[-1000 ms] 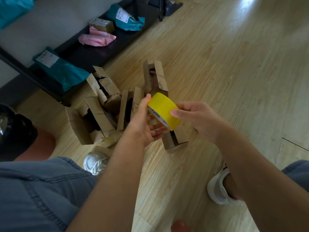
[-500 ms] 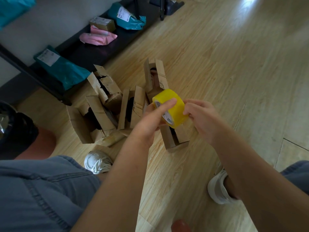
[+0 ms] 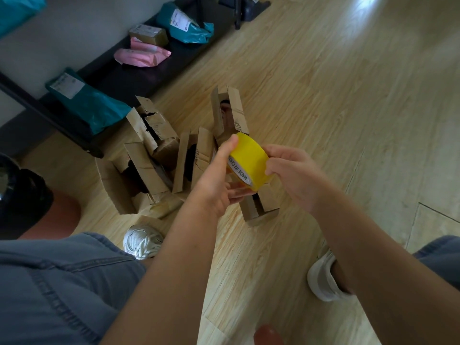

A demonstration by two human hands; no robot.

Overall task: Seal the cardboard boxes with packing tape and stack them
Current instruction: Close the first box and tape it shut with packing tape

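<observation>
**Hunting for the tape's free end, with every box open**

The yellow tape roll (image 3: pixel 249 159) sits at the centre of the frame, held up off the wooden floor (image 3: pixel 323 95) between both hands. The left hand (image 3: pixel 214 185) grips it from the left, thumb laid over the top rim and fingers curled beneath. The right hand (image 3: pixel 291 175) pinches the outer face with bent fingertips, apparently feeling for the loose end.

This step likely goes best if the left hand steadies the roll and turns it slowly. A right fingernail can then scrape across the band until it catches the ridge. Lifting the end across its full width should keep the tape from splitting into a strip.

The cardboard boxes (image 3: pixel 146 168) stand clustered left of and behind the hands, flaps up, none taped or stacked.

The tape's end itself cannot be seen. The roll hides most of the left fingers, so I cannot tell whether they pass through the core. The nearest box (image 3: pixel 261 207) is partly covered by the hands, and the box interiors are too dark to read. The labels on the parcels (image 3: pixel 99 108) at upper left are too small to make out.
</observation>
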